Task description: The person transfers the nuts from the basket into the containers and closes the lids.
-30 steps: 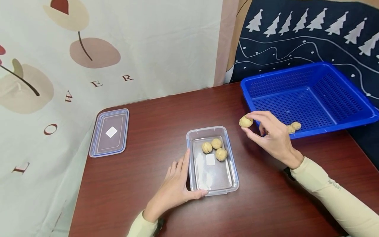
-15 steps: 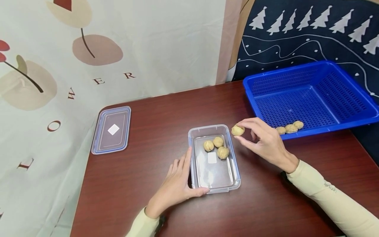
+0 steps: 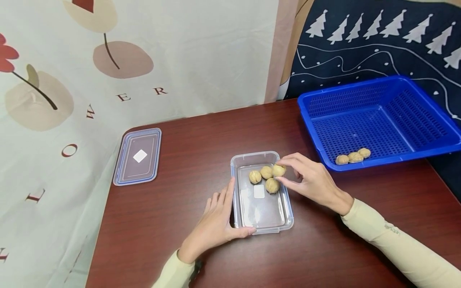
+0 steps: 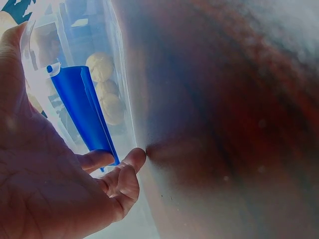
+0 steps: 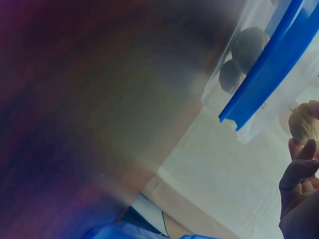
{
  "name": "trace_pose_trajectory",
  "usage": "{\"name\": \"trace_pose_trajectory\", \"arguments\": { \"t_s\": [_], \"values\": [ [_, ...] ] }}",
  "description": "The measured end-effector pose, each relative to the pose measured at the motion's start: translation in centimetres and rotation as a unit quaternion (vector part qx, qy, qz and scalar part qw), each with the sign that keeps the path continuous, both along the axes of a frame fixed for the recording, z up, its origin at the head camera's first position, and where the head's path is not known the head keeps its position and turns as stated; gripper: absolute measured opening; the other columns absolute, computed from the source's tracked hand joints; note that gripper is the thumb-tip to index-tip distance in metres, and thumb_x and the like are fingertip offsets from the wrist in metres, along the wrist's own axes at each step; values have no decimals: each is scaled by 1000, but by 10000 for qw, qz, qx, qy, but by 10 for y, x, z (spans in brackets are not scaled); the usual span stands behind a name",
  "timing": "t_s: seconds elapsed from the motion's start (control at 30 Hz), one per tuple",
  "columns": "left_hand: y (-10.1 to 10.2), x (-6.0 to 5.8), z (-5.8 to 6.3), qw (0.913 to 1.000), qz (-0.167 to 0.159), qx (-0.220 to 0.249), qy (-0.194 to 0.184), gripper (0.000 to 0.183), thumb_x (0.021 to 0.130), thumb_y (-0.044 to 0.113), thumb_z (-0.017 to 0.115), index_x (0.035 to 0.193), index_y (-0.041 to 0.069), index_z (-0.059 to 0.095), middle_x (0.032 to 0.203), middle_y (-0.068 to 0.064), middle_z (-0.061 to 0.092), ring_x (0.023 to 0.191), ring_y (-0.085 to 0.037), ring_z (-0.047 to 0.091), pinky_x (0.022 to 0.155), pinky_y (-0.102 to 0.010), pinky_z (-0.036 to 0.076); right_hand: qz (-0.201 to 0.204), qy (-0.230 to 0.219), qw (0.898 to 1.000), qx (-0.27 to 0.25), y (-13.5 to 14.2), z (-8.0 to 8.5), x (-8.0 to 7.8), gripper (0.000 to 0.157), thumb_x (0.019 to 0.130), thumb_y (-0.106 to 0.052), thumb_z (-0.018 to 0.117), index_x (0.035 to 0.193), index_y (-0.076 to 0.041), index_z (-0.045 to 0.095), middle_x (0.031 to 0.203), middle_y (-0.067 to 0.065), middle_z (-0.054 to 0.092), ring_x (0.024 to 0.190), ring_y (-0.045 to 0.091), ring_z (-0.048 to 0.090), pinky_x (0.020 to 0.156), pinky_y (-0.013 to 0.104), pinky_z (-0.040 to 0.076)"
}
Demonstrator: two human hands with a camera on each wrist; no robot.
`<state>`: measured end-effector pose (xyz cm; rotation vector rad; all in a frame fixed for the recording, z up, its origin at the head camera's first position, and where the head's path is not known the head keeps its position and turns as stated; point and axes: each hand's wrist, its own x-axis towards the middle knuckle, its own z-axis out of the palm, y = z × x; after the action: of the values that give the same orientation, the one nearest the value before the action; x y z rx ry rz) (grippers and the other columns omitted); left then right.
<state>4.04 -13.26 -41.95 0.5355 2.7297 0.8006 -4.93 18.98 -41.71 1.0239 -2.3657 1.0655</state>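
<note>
In the head view, my right hand [image 3: 311, 180] pinches a walnut [image 3: 279, 170] between fingers and thumb over the right rim of a clear plastic container [image 3: 264, 218]. The pinched walnut also shows at the right edge of the right wrist view [image 5: 303, 124]. Three more walnuts [image 3: 255, 177] lie inside the container towards its far end. My left hand [image 3: 212, 224] rests against the container's left side with fingers stretched out, the thumb along its near edge. The left wrist view shows those fingertips by a blue clip [image 4: 82, 109] on the container's side.
A blue perforated basket [image 3: 325, 158] stands at the back right with three walnuts [image 3: 355, 157] in its near corner. A clear lid with a blue seal [image 3: 124, 172] lies at the left of the brown table [image 3: 201, 136]. Printed cloths hang behind.
My right hand has carried its walnut left from beside the basket to over the container's right rim. My left hand stays at the container. The head view has shifted slightly.
</note>
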Motion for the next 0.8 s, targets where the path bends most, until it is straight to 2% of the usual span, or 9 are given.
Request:
{"name": "trace_pose_trajectory", "arguments": {
  "t_s": [0.07,0.23,0.37,0.57,0.7,0.8],
  "values": [
    [0,0,0,10000,-5,-38,14,145,78,86,77,177,18,-5,167,-18,41,129,-34,44,114,-58,33,81,-16,9999,58,-2,-2,1,45,86,-17,93,127,-9,76,120,3,73,73,16,63,60,22,49],
    [-1,0,0,10000,-12,-85,28,146,78,86,77,176,19,-7,167,-18,42,128,-33,43,114,-56,33,215,-95,9994,234,-9,-3,1,44,86,-20,93,125,-11,76,115,-1,72,69,12,60,59,22,47],
    [-1,0,0,10000,-23,-73,37,146,78,86,77,176,18,-7,167,-19,41,128,-33,44,114,-56,34,305,-27,9989,359,-15,-3,0,45,82,-18,96,122,-11,77,110,-2,72,68,12,59,56,23,45],
    [-2,-1,0,10000,-45,-49,71,146,78,85,77,176,19,-8,169,-18,39,127,-33,44,112,-56,36,415,41,9954,860,-25,-2,-1,42,81,-25,99,115,-13,79,109,-3,74,84,11,65,59,30,52],
    [-2,-1,0,9999,-70,-18,79,145,79,84,78,177,17,-6,169,-17,40,124,-31,45,111,-55,36,434,-39,9923,1158,-29,-1,0,41,82,-28,99,115,-14,80,106,-5,73,87,10,61,60,30,52],
    [-1,0,-1,9999,-60,8,89,145,79,83,78,177,15,-3,167,-18,41,124,-31,45,111,-55,36,541,-76,9904,1267,-33,-1,-1,41,82,-28,99,115,-14,80,105,-5,72,87,11,56,67,31,50]
  ]
}}
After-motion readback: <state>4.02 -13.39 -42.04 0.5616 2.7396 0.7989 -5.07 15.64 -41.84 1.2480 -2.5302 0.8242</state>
